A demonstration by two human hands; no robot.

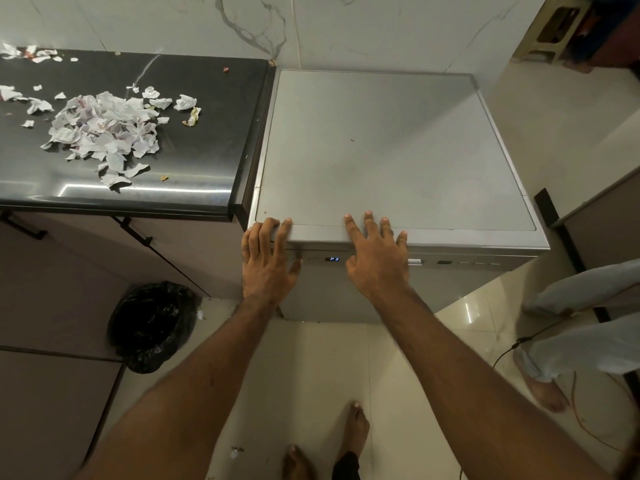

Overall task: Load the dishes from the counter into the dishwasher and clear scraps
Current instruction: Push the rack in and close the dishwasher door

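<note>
The dishwasher [391, 150] stands closed. The left hand [266, 261] lies open at its front left corner and the right hand [377, 261] mid-front, fingers spread flat on its top, holding nothing. Torn paper scraps [104, 133] cover the dark counter [207, 98] left of the dishwasher, and a black bin bag [152, 327] sits on the floor to its lower left.

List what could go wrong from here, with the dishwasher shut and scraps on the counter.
1. The left hand and right hand rest on the front edge of the dishwasher; a door swung down fast could hit the bare foot below.
2. The paper scraps lie loose on the counter; sweeping them may miss the bin bag on the floor.
3. The cable on the floor could catch a foot.
</note>
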